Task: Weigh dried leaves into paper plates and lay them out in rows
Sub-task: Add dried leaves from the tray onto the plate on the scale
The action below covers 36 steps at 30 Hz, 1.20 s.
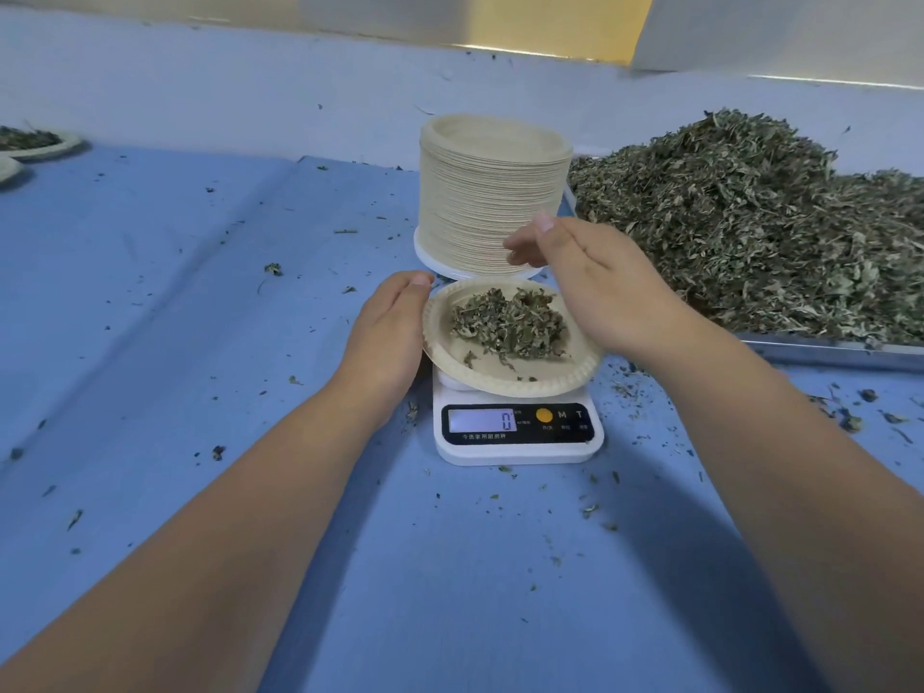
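Here, in the single head view, one paper plate carrying a small clump of dried leaves sits tilted just above the one white scale, whose display shows 0. The left hand holds the plate by its left rim, thumb on top; its other fingers are hidden below, probably curled under the plate. The right hand is at the plate's right side, its fingers loosely spread and holding nothing; I cannot tell whether the palm touches the rim.

Just behind the scale stands one tall stack of plates. To its right, one metal tray bears one large heap of leaves. At the far left edge lie two more plates: a filled plate and a cut-off plate just in front of it. Leaf crumbs dot the blue counter.
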Available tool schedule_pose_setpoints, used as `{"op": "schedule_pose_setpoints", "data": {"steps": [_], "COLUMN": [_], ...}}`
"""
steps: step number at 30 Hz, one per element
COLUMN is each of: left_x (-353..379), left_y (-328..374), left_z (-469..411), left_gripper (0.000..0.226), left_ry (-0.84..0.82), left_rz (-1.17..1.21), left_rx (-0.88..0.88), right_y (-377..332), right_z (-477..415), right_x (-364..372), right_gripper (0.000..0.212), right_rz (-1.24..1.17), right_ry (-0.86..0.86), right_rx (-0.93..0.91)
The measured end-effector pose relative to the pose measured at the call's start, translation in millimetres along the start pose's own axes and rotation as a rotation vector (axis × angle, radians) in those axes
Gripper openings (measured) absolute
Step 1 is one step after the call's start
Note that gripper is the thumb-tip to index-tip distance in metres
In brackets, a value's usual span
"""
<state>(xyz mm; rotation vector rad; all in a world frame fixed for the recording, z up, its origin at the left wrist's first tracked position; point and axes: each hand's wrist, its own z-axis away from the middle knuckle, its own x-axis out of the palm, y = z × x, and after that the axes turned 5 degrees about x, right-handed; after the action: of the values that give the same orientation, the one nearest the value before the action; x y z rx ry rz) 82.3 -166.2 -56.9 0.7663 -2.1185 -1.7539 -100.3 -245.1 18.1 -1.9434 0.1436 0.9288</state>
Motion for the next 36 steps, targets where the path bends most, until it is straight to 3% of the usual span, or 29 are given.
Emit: {"op": "schedule_pose_setpoints", "data": {"steps": [3, 6, 11, 14, 17, 22, 27, 29, 32, 36], "left_x": [-1, -1, 0, 3, 2, -2, -1, 0, -1, -4], "left_y": [4, 9, 18, 18, 17, 20, 24, 26, 26, 19], "left_z": [4, 9, 15, 19, 19, 18, 24, 26, 25, 19], "left_gripper": [0.029, 0.031, 0.032, 0.04, 0.048, 0.036, 0.025, 0.027, 0.028, 0.028], "left_ry": [-0.042, -0.114, -0.211, -0.236, -0.221, -0.071, -0.18, -0.199, -0.136, -0.086], "left_rz": [0.012, -0.015, -0.297, -0.463, -0.517, -0.401, -0.307, -0.253, -0.223, -0.208], "left_rx": [0.042, 0.142, 0.446, 0.519, 0.493, 0.418, 0.42, 0.407, 0.39, 0.315], "right_y": [8, 10, 16, 21, 24, 29, 23, 23, 27, 40], "right_z": [7, 10, 11, 12, 11, 10, 16, 17, 14, 6], "right_x": [4, 6, 8, 11, 10, 8, 11, 12, 11, 0], "right_gripper": [0.041, 0.024, 0.02, 0.015, 0.015, 0.009, 0.01, 0.009, 0.018, 0.022], "right_rz": [0.079, 0.205, 0.167, 0.148, 0.154, 0.295, 0.079, 0.143, 0.262, 0.126], "right_ry": [-0.053, -0.023, 0.017, 0.088, 0.137, 0.248, 0.195, 0.148, 0.216, 0.33], "right_rx": [-0.004, -0.121, -0.168, -0.194, -0.181, -0.125, -0.136, -0.157, -0.157, -0.037]}}
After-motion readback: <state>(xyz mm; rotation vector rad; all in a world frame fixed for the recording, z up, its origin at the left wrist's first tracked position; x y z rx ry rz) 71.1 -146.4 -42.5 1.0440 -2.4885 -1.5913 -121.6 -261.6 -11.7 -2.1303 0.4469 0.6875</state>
